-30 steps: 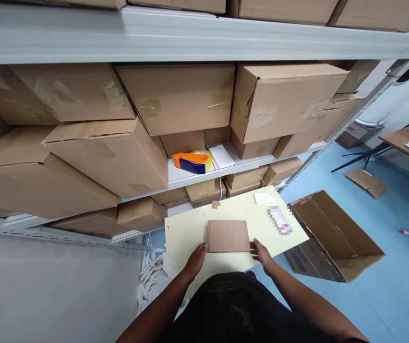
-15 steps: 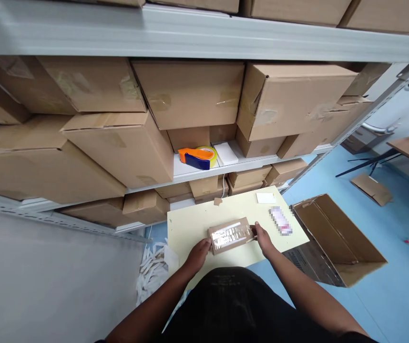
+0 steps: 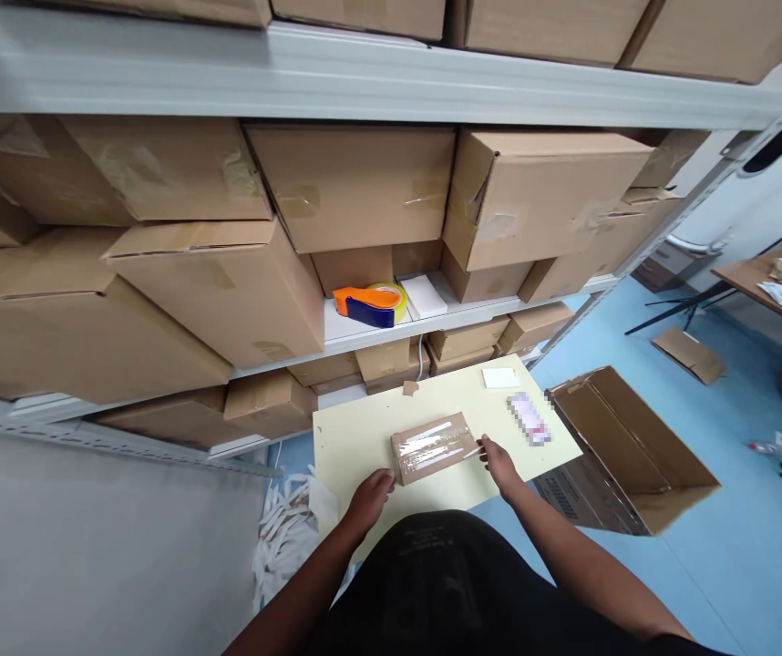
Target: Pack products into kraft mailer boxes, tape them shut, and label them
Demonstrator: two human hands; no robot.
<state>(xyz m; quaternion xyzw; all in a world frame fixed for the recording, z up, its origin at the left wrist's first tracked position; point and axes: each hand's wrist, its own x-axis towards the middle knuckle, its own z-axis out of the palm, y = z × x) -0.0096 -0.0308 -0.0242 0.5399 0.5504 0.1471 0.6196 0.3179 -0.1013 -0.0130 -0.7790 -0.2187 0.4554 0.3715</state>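
Note:
A small flat brown package [image 3: 433, 446] with shiny clear tape across its top lies on a pale yellow board [image 3: 364, 433] in front of me. My right hand [image 3: 499, 464] touches the package's right end with its fingertips, fingers apart. Just below the package's left corner rests my left hand [image 3: 368, 497], fingers loosely stretched on the board, off the package. A white card [image 3: 500, 378] and a blurred small item [image 3: 529, 418] lie on the board's far right part.
An orange and blue tape dispenser [image 3: 366, 306] sits on the grey shelf [image 3: 391, 330] among stacked cardboard boxes. An open cardboard box [image 3: 630, 451] stands on the blue floor at the right. White paper strips [image 3: 288, 533] litter the floor at the left.
The package was turned over from its plain side to its taped side and set down on the board. My left hand has come off it and drawn back a little.

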